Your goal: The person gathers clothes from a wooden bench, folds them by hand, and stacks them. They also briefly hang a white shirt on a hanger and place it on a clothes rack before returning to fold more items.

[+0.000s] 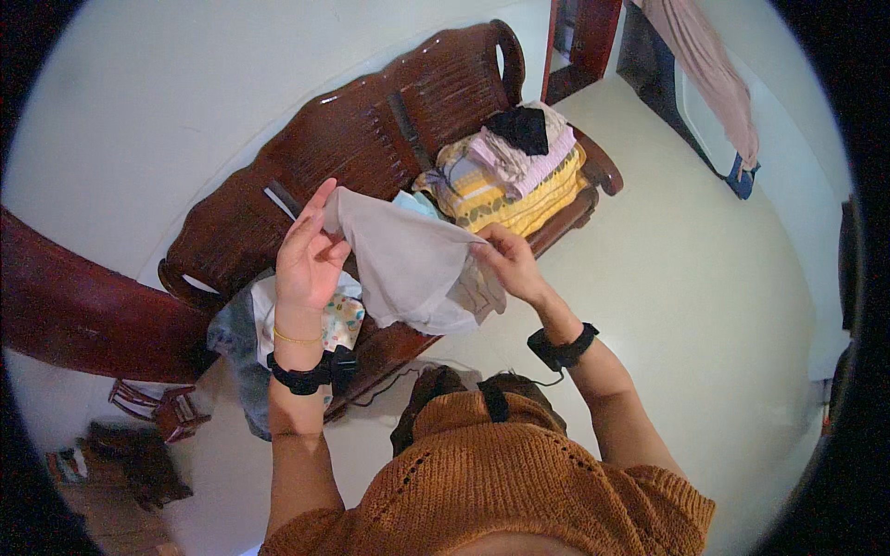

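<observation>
A thin light grey garment (410, 257) is stretched between my two hands, above the seat of a wooden bench. Its upper left corner rests at the fingers of my left hand (309, 254), whose palm faces inward; the exact grip there is partly hidden by the cloth. My right hand (511, 260) pinches the right edge between thumb and fingers. Below that hand hangs a sheerer, creased part of the cloth. Behind the garment, a light blue cloth (415, 203) shows in part on the bench.
The dark wooden bench (334, 139) stands against the wall. On its right end lie a folded yellow patterned blanket (480, 205), pink cloth (549, 167) and a black cloth (521, 130). Printed fabric (345, 316) and grey-blue clothing (240, 333) lie at left. A small wooden stool (181, 415) stands lower left.
</observation>
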A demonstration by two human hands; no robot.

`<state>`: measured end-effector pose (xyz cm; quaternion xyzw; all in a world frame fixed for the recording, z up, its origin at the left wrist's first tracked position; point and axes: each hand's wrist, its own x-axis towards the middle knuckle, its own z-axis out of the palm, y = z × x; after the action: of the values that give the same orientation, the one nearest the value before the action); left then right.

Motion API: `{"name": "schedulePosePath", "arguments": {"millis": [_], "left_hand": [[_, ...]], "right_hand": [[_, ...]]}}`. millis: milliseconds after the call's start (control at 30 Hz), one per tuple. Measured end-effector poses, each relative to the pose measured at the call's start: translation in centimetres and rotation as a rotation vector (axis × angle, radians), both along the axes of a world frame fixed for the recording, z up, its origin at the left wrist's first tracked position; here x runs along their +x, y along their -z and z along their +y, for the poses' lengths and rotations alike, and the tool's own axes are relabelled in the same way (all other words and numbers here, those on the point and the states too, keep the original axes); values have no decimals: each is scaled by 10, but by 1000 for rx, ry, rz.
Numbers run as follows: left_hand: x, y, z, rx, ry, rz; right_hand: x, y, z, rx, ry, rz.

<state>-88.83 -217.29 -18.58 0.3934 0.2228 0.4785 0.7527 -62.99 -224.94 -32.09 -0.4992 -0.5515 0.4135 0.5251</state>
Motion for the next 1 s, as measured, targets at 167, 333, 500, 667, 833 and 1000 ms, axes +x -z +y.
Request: {"name": "schedulePosePath", "arguments": {"millis": [167, 333, 500, 667, 833, 1000], "left_hand": [[-16, -7, -1, 136, -113, 352], [-28, -6, 20, 102, -113, 464], [-54, 13, 66, -89, -95, 333], [-53, 56, 84, -200, -70, 130], [14, 96, 28, -70, 7, 185], [96, 145, -22, 389, 70, 118]], "right_hand": [[16, -48, 2, 229, 253, 198], [26, -92, -11, 273, 70, -328], [26, -109, -17, 256, 200, -947], [15, -123, -12, 147, 215, -445], [-20, -137, 8, 322, 218, -641], [-39, -139, 14, 266, 227, -754]]}}
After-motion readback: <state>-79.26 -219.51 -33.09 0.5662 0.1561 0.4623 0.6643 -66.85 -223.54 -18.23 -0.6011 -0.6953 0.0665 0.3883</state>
